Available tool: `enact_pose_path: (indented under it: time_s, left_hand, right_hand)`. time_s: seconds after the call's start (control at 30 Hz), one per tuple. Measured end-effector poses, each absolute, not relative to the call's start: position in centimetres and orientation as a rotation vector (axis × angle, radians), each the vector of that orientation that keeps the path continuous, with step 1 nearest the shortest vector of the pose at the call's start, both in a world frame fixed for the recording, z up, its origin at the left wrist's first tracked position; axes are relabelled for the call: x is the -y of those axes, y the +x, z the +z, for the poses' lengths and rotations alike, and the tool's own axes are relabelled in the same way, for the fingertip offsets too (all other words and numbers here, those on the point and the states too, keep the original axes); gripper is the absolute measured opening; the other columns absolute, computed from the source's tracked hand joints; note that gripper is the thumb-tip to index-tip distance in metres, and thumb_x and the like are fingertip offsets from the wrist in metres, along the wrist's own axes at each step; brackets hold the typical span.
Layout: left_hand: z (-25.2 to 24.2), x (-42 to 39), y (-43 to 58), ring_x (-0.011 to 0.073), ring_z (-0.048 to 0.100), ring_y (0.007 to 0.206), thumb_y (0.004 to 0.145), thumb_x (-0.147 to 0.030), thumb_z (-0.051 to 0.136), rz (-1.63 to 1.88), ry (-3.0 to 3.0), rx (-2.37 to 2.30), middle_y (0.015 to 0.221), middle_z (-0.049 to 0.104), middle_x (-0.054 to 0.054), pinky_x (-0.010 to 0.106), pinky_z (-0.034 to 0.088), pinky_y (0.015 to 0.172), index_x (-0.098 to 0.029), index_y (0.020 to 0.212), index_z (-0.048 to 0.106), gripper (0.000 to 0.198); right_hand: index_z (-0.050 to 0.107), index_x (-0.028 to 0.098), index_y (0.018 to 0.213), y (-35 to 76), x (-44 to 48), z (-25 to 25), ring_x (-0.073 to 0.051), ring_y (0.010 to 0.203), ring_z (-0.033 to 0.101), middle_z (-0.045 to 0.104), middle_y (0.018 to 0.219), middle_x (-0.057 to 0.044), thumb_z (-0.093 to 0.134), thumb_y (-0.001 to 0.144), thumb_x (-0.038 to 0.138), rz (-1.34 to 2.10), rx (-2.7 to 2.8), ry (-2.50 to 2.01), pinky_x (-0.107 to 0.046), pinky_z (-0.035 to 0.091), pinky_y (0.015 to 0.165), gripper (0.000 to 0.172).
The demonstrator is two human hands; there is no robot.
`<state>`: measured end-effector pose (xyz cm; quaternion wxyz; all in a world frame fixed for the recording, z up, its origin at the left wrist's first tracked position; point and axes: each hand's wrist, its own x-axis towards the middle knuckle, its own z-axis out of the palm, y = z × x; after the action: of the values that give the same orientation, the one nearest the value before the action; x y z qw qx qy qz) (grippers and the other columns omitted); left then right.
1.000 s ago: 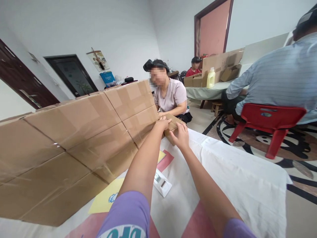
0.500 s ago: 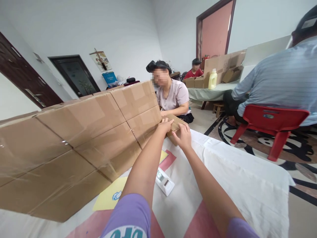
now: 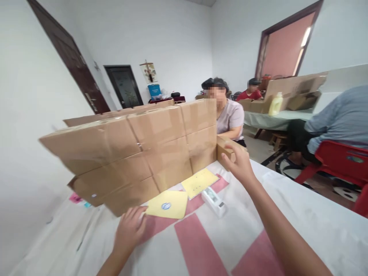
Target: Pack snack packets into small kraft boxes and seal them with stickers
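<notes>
My left hand (image 3: pixel 130 228) is low over the cloth, its fingers apart and lightly bent. Its fingertips reach the left corner of a yellow paper (image 3: pixel 176 201) marked with a blue drawing; whether they touch is unclear. My right hand (image 3: pixel 240 161) is open, thumb and fingers spread, beside a small cardboard box (image 3: pixel 220 147) at the right end of the box wall. The hand partly covers that box. Between my hands, a second yellow sheet (image 3: pixel 199 182) and a white device with a small screen (image 3: pixel 213 201) lie on the cloth.
Stacked, taped cardboard boxes (image 3: pixel 161 153) form a wall along the table's far side. A white cloth (image 3: pixel 287 207) with pink shapes covers the table. One person (image 3: pixel 231 119) sits behind the wall; another sits on a red chair (image 3: pixel 336 165) at right.
My left hand has left the small box and come down left to the yellow paper. My right hand stays by the box, fingers raised more. The view has turned left.
</notes>
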<state>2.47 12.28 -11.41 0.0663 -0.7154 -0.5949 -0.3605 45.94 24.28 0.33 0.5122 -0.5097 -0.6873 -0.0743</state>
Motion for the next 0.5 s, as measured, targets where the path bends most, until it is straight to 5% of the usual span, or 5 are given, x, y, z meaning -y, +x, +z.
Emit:
enact_pose_path:
  time_s: [0.13, 0.27, 0.4, 0.5]
  left_hand:
    - [-12.3, -7.2, -9.9, 0.0261, 0.067, 0.083, 0.081, -0.041, 0.057, -1.338, -1.691, 2.123, 0.085, 0.071, 0.004, 0.041, 0.050, 0.079, -0.025, 0.097, 0.066, 0.024]
    - [-12.3, -6.7, -19.1, 0.0229, 0.065, 0.096, 0.088, -0.039, 0.061, -1.556, -1.257, 2.310, 0.102, 0.069, 0.006, 0.043, 0.052, 0.089, -0.019, 0.114, 0.061, 0.033]
    - [-12.4, -10.7, -26.6, 0.0245, 0.061, 0.112, 0.093, -0.040, 0.063, -1.774, -0.939, 2.400, 0.128, 0.061, 0.010, 0.049, 0.052, 0.097, -0.017, 0.127, 0.058, 0.041]
    - [-13.0, -15.4, -30.0, 0.0251, 0.061, 0.115, 0.093, -0.039, 0.064, -1.962, -0.879, 2.419, 0.133, 0.059, 0.011, 0.049, 0.054, 0.096, -0.019, 0.130, 0.057, 0.042]
  right_hand:
    - [0.066, 0.021, 0.104, 32.7, -18.3, -0.9, -0.027, 0.100, 0.068, 0.074, 0.106, -0.008, 0.056, 0.092, 0.031, 0.175, 1.972, -0.949, -0.043, 0.049, 0.091, 0.019]
    - [0.068, 0.021, 0.105, 18.3, -14.1, -4.3, -0.025, 0.102, 0.070, 0.075, 0.107, -0.008, 0.059, 0.087, 0.022, 0.641, 2.191, -0.771, -0.040, 0.053, 0.091, 0.020]
    - [0.062, 0.021, 0.127, 5.8, -14.0, -6.6, -0.028, 0.120, 0.064, 0.068, 0.129, -0.011, 0.061, 0.085, 0.023, 0.917, 2.139, -0.659, -0.044, 0.051, 0.101, 0.042]
    - [0.040, 0.019, 0.150, -2.4, -16.4, -7.8, -0.032, 0.142, 0.045, 0.047, 0.154, -0.016, 0.066, 0.082, 0.030, 1.007, 2.056, -0.661, -0.050, 0.040, 0.115, 0.074]
